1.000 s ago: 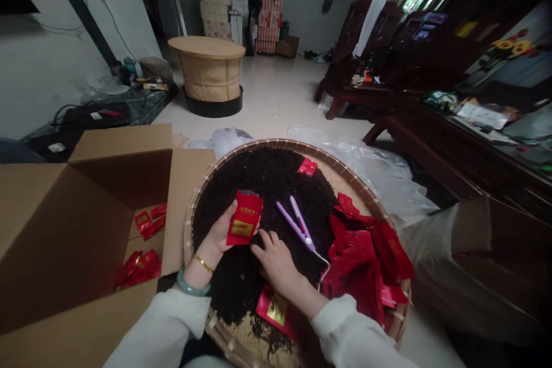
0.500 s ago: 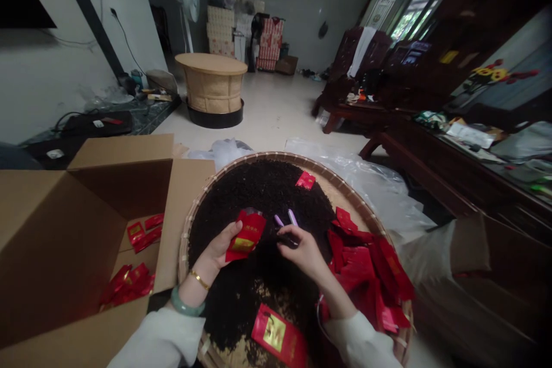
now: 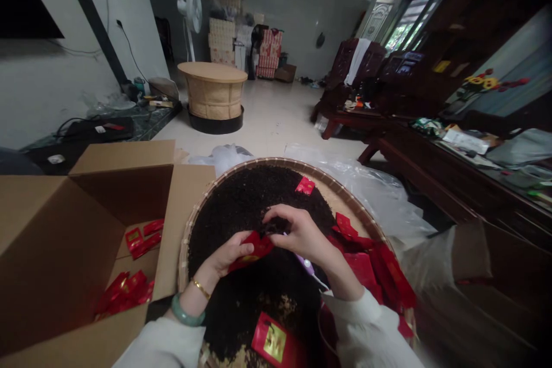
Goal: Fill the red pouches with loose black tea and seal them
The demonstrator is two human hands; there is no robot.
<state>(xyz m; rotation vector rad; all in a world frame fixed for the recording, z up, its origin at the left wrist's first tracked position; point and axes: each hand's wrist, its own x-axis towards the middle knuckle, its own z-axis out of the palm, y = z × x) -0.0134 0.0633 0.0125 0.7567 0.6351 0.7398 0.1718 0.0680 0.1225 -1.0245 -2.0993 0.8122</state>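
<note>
My left hand (image 3: pixel 227 256), with a gold bracelet and a green bangle at its wrist, grips a small red pouch (image 3: pixel 257 249) whose mouth faces my right hand. Curled over that mouth, my right hand (image 3: pixel 299 233) holds a pinch of dark tea leaves (image 3: pixel 276 225) between thumb and fingers. Beneath both hands spreads a bed of loose tea leaves in a round woven bamboo tray (image 3: pixel 186 236). A purple corded tool (image 3: pixel 307 266) lies on the leaves, partly hidden by my right hand. Close to me rests a larger red pouch with a gold label (image 3: pixel 275 342).
On the tray's right side is a heap of flat red pouches (image 3: pixel 362 267); one red packet (image 3: pixel 305 185) lies at the far side. An open cardboard box (image 3: pixel 190 195) on the left contains several red packets (image 3: pixel 129 290). Clear plastic sheeting (image 3: pixel 366 184) covers floor beyond the tray.
My right hand has risen from the leaves to the pouch mouth, now with tea leaves in its fingers. The pouch in my left hand has tipped, its mouth turned toward the right hand.
</note>
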